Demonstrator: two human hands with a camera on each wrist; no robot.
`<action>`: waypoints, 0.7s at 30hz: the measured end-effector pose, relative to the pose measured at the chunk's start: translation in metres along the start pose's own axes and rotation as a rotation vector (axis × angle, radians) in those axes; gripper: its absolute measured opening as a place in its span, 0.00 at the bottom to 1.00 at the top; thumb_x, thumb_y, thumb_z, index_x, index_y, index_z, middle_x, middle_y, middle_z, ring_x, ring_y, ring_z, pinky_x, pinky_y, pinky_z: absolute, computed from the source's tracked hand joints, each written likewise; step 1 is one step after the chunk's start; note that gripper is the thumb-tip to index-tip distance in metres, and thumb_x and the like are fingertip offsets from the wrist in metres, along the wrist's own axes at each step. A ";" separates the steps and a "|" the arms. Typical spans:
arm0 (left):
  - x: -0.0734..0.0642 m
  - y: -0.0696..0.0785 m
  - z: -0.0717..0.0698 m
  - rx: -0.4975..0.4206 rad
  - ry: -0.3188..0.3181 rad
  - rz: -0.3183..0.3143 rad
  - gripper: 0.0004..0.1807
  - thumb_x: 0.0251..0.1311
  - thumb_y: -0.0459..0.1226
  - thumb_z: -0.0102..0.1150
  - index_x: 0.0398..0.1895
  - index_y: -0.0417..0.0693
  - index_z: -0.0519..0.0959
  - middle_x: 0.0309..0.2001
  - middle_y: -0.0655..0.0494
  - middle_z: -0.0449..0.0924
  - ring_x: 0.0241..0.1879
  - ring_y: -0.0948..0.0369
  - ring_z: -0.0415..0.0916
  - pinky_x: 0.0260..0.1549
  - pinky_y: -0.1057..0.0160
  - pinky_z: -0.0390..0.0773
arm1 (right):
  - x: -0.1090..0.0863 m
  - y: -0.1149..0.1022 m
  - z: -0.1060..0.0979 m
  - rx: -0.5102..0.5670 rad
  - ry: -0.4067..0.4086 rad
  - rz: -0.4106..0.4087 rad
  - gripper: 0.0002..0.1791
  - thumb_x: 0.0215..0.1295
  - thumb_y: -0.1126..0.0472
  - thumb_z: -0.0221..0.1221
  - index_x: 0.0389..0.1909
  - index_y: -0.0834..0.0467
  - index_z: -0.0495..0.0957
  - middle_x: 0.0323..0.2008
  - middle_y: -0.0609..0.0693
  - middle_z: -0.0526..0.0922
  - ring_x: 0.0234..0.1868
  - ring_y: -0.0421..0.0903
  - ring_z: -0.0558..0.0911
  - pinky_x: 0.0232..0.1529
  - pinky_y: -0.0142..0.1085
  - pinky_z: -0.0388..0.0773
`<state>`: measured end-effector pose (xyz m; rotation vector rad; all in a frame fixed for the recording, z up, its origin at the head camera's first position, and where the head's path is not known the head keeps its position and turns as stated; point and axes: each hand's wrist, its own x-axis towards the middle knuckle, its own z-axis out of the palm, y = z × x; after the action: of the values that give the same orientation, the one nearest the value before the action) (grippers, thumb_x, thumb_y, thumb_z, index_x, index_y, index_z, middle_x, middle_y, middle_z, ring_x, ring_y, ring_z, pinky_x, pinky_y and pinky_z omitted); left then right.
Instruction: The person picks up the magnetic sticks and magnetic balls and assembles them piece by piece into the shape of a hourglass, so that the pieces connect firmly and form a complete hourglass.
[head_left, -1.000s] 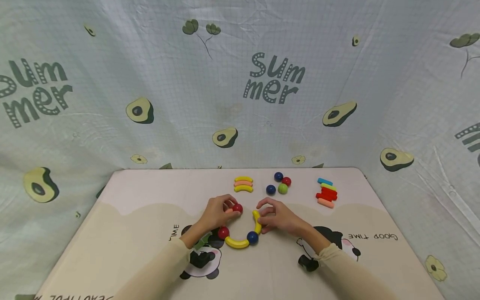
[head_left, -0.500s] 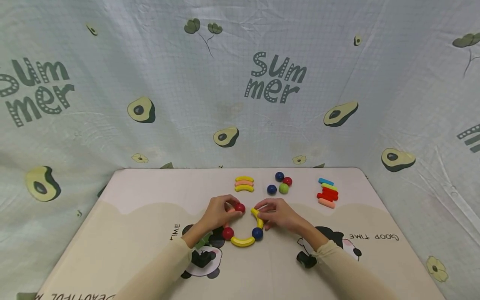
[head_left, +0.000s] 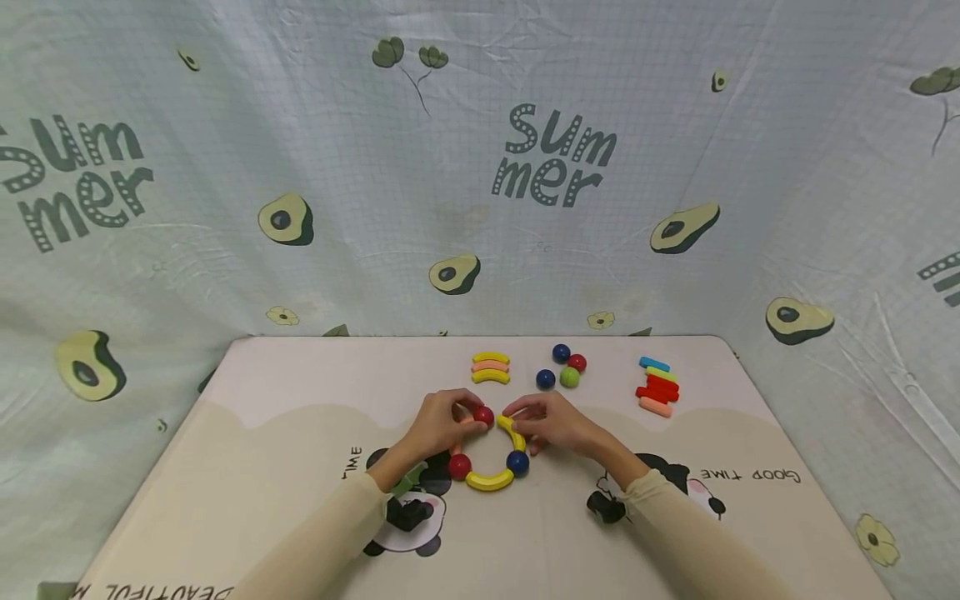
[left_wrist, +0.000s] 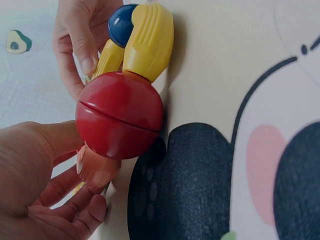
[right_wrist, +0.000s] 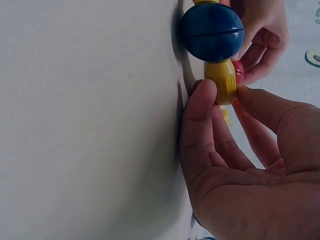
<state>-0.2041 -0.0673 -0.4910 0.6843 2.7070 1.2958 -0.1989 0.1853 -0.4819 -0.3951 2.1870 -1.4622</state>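
I see both forearms reaching in low from either side, palms facing each other over the bench [head_left: 285, 467]. Left hand [head_left: 441, 421]: fingers curled, thumb and index pinching the upper red ball [head_left: 483, 417]. Peach stick [left_wrist: 97, 167] sits by its other fingers. Right hand [head_left: 557, 421]: fingers bent, pinching the upright yellow stick [head_left: 517, 435], its top just beside that ball. Below, blue ball [head_left: 517, 463], bottom yellow stick [head_left: 490, 481] and lower red ball [head_left: 460, 467] continue the loop on the bench.
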 end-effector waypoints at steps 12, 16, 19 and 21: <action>0.002 0.001 -0.002 0.001 -0.044 0.005 0.16 0.60 0.36 0.74 0.50 0.46 0.86 0.43 0.57 0.86 0.38 0.60 0.76 0.38 0.65 0.77 | 0.003 -0.004 -0.001 -0.051 0.008 -0.003 0.14 0.73 0.64 0.61 0.57 0.58 0.83 0.45 0.54 0.87 0.26 0.48 0.82 0.33 0.36 0.83; 0.002 0.001 -0.003 -0.004 -0.063 0.009 0.16 0.60 0.35 0.73 0.52 0.45 0.85 0.45 0.56 0.86 0.37 0.60 0.75 0.37 0.66 0.76 | 0.002 -0.007 0.000 -0.063 0.019 0.002 0.14 0.74 0.64 0.61 0.57 0.58 0.83 0.45 0.53 0.87 0.25 0.48 0.82 0.33 0.36 0.83; 0.003 0.002 -0.003 -0.005 -0.071 0.008 0.16 0.60 0.35 0.73 0.52 0.45 0.85 0.45 0.55 0.86 0.37 0.60 0.75 0.36 0.66 0.76 | 0.001 -0.008 0.000 -0.066 0.022 0.006 0.14 0.74 0.64 0.61 0.57 0.58 0.83 0.45 0.53 0.87 0.25 0.48 0.82 0.34 0.35 0.83; 0.003 0.003 -0.003 -0.001 -0.072 0.010 0.16 0.60 0.34 0.73 0.52 0.45 0.85 0.45 0.55 0.86 0.37 0.60 0.75 0.36 0.66 0.76 | 0.002 -0.008 0.000 -0.064 0.023 0.008 0.13 0.74 0.64 0.61 0.56 0.58 0.83 0.45 0.53 0.87 0.25 0.48 0.82 0.34 0.35 0.83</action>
<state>-0.2067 -0.0670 -0.4864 0.7308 2.6497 1.2492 -0.2006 0.1816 -0.4745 -0.3933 2.2556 -1.4015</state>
